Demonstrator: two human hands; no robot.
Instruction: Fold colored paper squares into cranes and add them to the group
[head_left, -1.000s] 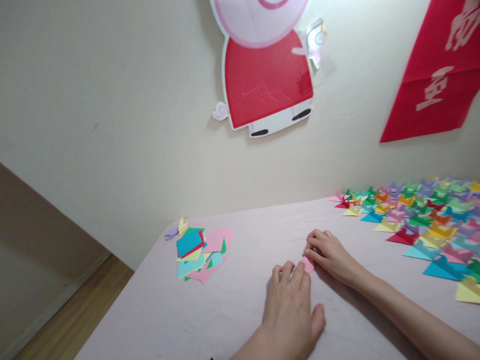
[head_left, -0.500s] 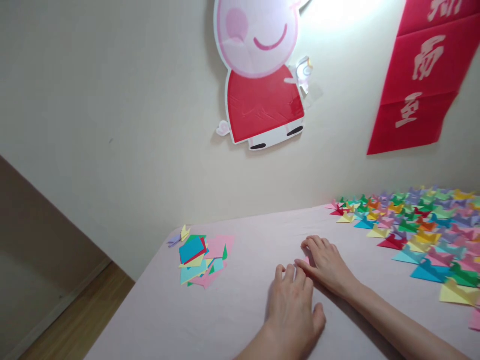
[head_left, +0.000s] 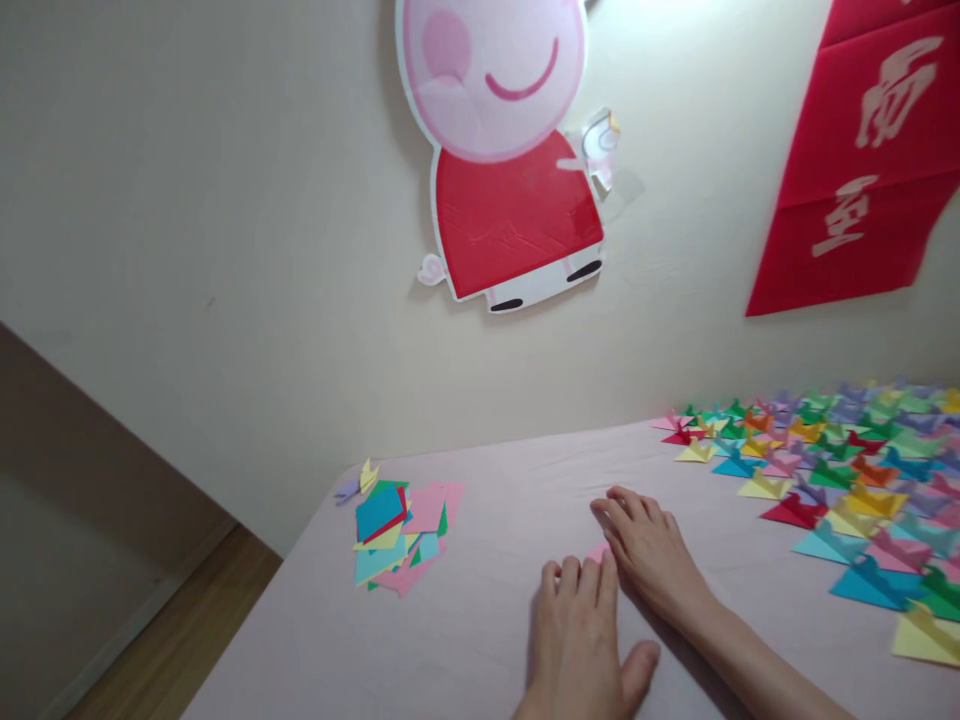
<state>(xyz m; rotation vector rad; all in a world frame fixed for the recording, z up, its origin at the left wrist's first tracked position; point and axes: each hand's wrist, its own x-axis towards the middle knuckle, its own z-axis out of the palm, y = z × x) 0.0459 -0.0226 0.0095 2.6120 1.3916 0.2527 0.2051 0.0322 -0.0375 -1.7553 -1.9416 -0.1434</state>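
Note:
A small piece of pink paper lies flat on the table, mostly hidden by my hands. Over its near side is my left hand, palm down, the fingers bent lightly with their tips at the paper and the thumb spread to the right. My right hand rests at the paper's right side, fingers stretched out over the table. Its thumb side meets my left index fingertip at the paper. Neither hand is closed. How the paper is folded cannot be made out.
Loose coloured paper sheets are piled at the left, with a yellow folded piece and a purple one behind. Rows of folded paper birds fill the right. A pig cutout and red banner hang on the wall.
My view has tilted and shifted slightly. My left hand's fingertips have come closer to my right hand, and more of the pink paper shows between them.

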